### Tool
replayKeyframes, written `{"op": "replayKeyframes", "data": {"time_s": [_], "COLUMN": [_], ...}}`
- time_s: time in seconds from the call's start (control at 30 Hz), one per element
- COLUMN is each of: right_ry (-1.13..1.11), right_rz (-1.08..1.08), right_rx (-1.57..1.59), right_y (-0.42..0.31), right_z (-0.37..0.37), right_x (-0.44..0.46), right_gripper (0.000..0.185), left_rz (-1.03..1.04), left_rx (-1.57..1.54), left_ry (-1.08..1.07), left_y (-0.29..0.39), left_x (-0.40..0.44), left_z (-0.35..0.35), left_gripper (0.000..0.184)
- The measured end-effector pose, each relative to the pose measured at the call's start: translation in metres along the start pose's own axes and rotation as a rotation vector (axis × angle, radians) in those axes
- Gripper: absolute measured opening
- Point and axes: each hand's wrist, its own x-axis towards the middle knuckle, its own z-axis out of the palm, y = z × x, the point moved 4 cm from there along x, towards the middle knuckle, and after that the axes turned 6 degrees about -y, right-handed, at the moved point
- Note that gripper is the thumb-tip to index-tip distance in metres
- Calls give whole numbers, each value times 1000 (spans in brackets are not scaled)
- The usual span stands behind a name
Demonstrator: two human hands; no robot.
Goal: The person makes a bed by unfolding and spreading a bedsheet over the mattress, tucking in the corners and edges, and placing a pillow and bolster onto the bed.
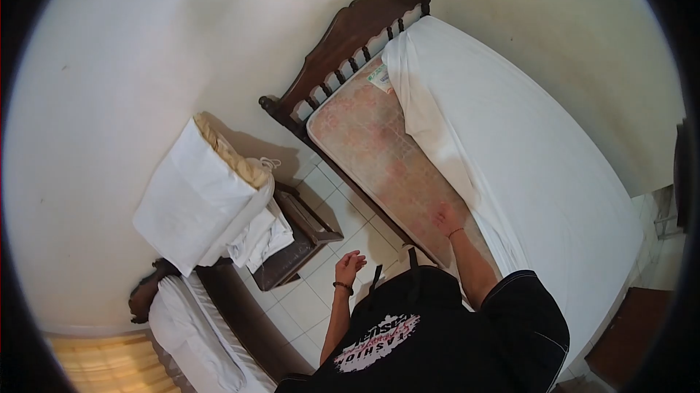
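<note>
Head view — sheet (539, 138) is lying lengthwise along bed, right of your nearer right hand (442, 219), grip unclear; left hand (350, 267) hanging half-curled, empty.

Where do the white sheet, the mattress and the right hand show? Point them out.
White sheet (536, 163): head view, middle of its spread top.
Mattress (390, 156): head view, uncovered patterned top.
Right hand (442, 217): head view, middle of the hand.

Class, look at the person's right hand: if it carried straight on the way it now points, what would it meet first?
Most likely the pinkish, floral-patterned mattress; from this single view, I cannot tell whether the right hand already touches it.
</note>
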Motion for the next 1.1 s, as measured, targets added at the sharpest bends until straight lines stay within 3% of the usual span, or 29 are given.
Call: {"op": "replayKeyframes", "data": {"time_s": [0.07,0.13,0.23,0.37,0.47,0.6,0.77,0.83,0.9,1.0,1.07,1.1], "right_ry": [11,191,92,163,325,229,516,476,448,418,440,448], "right_rz": [-40,74,-76,-137,-196,-395,-614,-734,-722,-648,-599,-584], "right_rx": [136,431,546,630,894,1062,1203,1309,1237,1214,1256,1257], "right_y": [-21,-31,-55,-77,-88,-92,-112,-114,-109,-99,-92,-93], "right_z": [15,25,45,74,82,81,109,120,140,169,187,196], "right_x": [15,30,50,71,97,139,125,113,97,81,72,66], "right_gripper": [44,52,57,56,49,40,28,23,20,16,16,14], "left_rz": [13,-24,-65,-78,-111,-193,-257,-281,-287,-429,-514,-524], "left_rx": [-28,65,166,283,348,464,609,569,722,457,306,295], "left_ry": [-8,-36,-101,-236,-324,-528,-706,-813,-848,-839,-628,-644], "left_y": [15,31,56,92,117,164,205,209,209,183,172,168], "left_x": [23,47,87,144,197,268,360,398,431,471,483,485], "left_z": [-4,-6,-1,10,26,41,66,88,118,166,193,208], "left_gripper": [25,26,26,26,25,24,23,24,31,36,37,37]}}
